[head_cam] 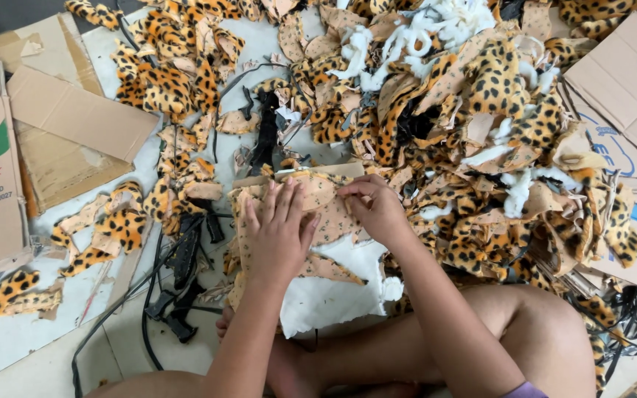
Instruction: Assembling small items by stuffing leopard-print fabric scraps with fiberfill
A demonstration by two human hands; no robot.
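Pale floor tiles (9,339) carry a heap of plush leopard-print scraps (481,96) and white stuffing (436,22), with flat brown cardboard (75,118) at the left edge. Seen from the head camera, the left hand (278,232) lies spread flat on a tan spotted fabric piece (318,195) at the floor's middle; the right hand (374,206) pinches that fabric's upper edge, beside black straps (186,258).

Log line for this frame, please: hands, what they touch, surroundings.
left hand: flat on fabric piece | right hand: pinching its edge | white piece below | scrap pile behind | cardboard at left
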